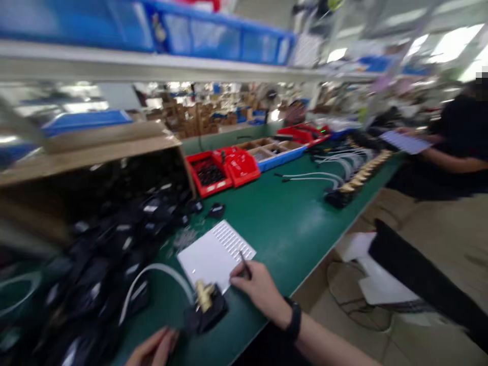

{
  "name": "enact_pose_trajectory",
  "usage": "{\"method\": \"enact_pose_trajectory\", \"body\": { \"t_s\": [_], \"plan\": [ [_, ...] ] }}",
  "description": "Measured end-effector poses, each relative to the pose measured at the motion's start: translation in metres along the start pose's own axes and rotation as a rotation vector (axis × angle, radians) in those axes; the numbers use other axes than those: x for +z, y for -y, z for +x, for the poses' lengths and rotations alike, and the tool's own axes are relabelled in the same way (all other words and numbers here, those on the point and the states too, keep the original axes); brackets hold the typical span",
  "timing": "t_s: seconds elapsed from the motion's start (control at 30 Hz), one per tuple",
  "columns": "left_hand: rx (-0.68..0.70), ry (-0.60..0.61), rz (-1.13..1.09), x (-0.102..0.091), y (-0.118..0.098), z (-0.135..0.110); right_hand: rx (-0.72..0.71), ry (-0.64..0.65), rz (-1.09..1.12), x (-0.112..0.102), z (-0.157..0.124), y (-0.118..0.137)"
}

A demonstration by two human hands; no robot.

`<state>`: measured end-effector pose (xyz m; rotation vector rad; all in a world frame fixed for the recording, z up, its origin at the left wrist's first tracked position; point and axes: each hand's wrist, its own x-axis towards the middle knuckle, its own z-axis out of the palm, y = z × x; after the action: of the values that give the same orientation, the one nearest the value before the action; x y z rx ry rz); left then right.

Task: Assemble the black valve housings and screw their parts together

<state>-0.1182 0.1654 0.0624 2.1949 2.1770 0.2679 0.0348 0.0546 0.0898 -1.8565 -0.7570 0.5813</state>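
My right hand (259, 290) is closed round a thin dark pen-like tool (246, 265), held over the near right edge of a white sheet of labels (208, 256). Blur hides the tool's exact kind. At the bottom edge my left hand (154, 348) has its fingers pressed together, with something dark at the fingertips that I cannot make out. Between the hands lies a black part with a brass fitting (205, 296) on top, touching the sheet's near corner. A pale tube (163, 267) curves away from it to the left.
Many black parts (102, 259) spill from a cardboard box (91, 147) at the left. Red bins (208, 175) and a blue divided tray (280, 155) line the back. Assembled brass-fitted parts (356, 178) stand in a row at the right, near another person (457, 132). A shelf (152, 66) hangs above.
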Motion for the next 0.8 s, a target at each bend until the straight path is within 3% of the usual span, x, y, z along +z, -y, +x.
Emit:
{"method": "enact_pose_trajectory", "body": {
  "t_s": [0.07, 0.13, 0.17, 0.27, 0.37, 0.6, 0.8],
  "plan": [
    [0.141, 0.070, -0.471, -0.002, 0.043, -0.019, 0.023, 0.040, 0.023, 0.006, -0.001, -0.013],
    [0.378, 0.051, -0.892, -0.005, 0.058, -0.031, 0.025, 0.065, 0.032, 0.014, 0.000, -0.025],
    [0.493, 0.021, -0.993, -0.006, 0.059, -0.033, 0.016, 0.065, 0.030, 0.018, 0.000, -0.028],
    [0.712, -0.071, -0.944, -0.009, 0.049, -0.034, -0.091, 0.012, 0.008, 0.023, -0.008, -0.031],
    [0.796, -0.119, -0.882, -0.009, 0.042, -0.035, -0.277, 0.009, -0.047, 0.026, -0.018, -0.030],
    [0.792, -0.114, -0.828, 0.004, 0.044, -0.040, -0.586, 0.103, -0.161, 0.029, -0.025, -0.036],
    [0.761, -0.120, -0.833, -0.001, 0.042, -0.036, -0.618, 0.113, -0.148, 0.028, -0.025, -0.035]
  ]
}}
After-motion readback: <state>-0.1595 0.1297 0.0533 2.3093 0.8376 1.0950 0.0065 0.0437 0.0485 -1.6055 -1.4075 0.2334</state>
